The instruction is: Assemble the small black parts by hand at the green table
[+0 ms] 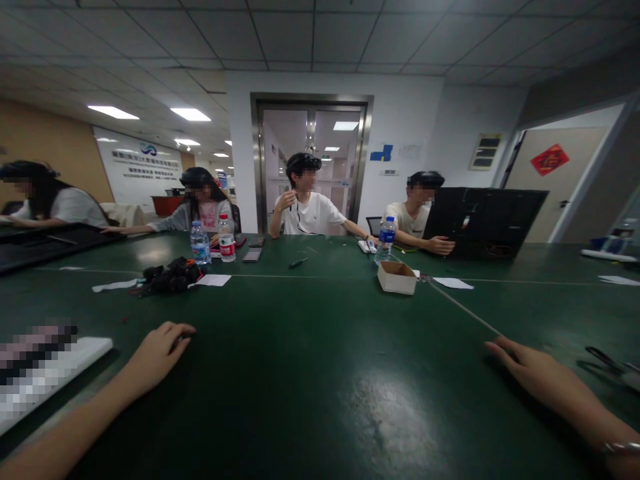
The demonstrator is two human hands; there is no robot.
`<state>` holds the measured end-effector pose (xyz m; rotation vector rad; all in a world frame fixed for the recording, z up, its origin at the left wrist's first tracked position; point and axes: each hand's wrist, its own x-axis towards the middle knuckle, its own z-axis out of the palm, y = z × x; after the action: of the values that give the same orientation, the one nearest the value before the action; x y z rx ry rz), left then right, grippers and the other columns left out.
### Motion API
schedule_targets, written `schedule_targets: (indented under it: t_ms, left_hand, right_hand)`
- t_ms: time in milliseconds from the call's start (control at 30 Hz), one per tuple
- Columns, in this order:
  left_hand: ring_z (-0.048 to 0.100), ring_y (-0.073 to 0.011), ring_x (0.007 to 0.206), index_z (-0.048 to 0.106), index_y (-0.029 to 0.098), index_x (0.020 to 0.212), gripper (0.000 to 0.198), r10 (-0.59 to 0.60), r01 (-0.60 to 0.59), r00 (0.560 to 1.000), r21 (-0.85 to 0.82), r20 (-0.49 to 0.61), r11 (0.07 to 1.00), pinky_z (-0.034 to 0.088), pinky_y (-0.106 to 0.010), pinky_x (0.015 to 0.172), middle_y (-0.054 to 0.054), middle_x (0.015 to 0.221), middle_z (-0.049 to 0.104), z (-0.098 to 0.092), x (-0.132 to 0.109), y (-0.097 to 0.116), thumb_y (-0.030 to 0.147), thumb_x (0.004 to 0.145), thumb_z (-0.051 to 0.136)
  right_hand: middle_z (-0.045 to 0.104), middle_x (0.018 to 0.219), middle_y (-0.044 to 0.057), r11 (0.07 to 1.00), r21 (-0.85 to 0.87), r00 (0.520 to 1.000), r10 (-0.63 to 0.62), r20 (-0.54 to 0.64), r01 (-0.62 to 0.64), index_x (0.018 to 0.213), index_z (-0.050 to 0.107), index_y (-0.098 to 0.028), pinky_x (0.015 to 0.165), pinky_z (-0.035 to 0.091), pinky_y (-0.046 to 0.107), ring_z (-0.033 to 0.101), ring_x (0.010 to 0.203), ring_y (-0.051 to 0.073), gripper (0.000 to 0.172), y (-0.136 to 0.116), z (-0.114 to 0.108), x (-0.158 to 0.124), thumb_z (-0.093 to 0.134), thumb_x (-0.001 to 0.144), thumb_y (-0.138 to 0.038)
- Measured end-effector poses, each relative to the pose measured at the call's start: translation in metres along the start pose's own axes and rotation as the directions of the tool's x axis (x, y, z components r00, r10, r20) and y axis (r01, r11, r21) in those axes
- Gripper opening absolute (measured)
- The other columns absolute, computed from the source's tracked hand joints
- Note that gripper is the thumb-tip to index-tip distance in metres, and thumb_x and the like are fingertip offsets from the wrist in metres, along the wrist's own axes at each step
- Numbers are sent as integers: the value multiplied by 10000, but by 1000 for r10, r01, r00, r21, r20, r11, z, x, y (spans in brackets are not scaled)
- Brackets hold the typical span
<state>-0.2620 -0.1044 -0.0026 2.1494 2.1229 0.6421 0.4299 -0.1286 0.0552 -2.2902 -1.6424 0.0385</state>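
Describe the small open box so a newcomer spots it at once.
On the green table, find the blue-capped bottle right of centre. The open box stands just nearer the camera. Pale raised walls and a brown inside set it apart from the flat paper to its right.

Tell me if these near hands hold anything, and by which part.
Can't tell: a cord reaches the right hand; the left hand hides its palm.

left hand (157, 355) — palm out of sight

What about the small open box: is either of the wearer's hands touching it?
No; the box stands apart from the left hand and right hand.
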Motion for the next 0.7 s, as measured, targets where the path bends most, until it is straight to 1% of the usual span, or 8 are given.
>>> schedule_targets:
  t_ms: [67,100,233,267,367,433,500,700]
  left_hand:
    - [567,-230,973,633,211,1015,353,64,-63,997,-42,32,997,432,-364,879,-76,1037,608,11,12,39,392,815,405]
    - [559,-229,981,628,205,1032,353,89,-86,995,-62,47,994,430,-369,883,-79,1054,597,17,18,61,380,827,399]
    - [524,-226,1022,610,200,1072,328,174,-158,977,-130,122,979,412,-372,913,-88,1119,559,42,37,150,343,852,414]
    - [520,-226,1017,613,193,1059,311,190,-176,975,-126,115,976,401,-375,926,-93,1116,556,49,40,171,315,853,414]
    - [505,-229,1019,600,209,1081,310,284,-268,953,-141,110,953,398,-373,917,-89,1122,541,67,44,220,290,867,391]
    - [501,-228,1013,597,217,1082,308,325,-309,941,-151,95,939,398,-370,910,-88,1119,536,77,44,242,286,873,382]
    - [499,-230,1011,598,217,1081,308,335,-318,938,-166,86,933,396,-372,908,-89,1118,535,82,43,254,284,875,378]
    - [497,-225,1025,611,226,1057,297,310,-279,947,-267,83,923,388,-364,915,-78,1119,536,85,42,254,303,870,394]
  right_hand:
    - [653,1059,195,999,4,986,32,163,-34,953,636,-240,686,466,352,656,833,249,324,-3,-3,-2,365,880,-403]
    - [638,1084,196,999,-24,983,28,181,-24,974,627,-234,700,463,357,647,860,252,341,-3,-4,-2,356,884,-419]
    - [604,1077,187,971,-238,990,9,141,25,1081,580,-189,763,450,387,609,930,275,399,2,5,-1,318,893,-424]
    - [594,1085,181,959,-284,993,12,121,23,1116,562,-181,782,444,399,596,957,284,414,4,8,-1,301,897,-417]
    - [551,1155,167,935,-354,997,22,79,8,1187,516,-185,812,430,439,544,1049,310,447,4,15,-3,256,904,-413]
    - [536,1172,165,930,-366,997,32,69,-5,1177,515,-186,810,426,452,520,1079,319,450,2,16,-6,230,907,-407]
    - [532,1170,167,931,-364,997,45,69,-17,1140,527,-181,796,425,449,511,1082,323,442,0,16,-7,224,906,-403]
    - [581,1024,191,949,-313,1000,31,6,-28,955,586,-163,735,418,397,558,946,314,378,-1,14,-8,315,875,-414]
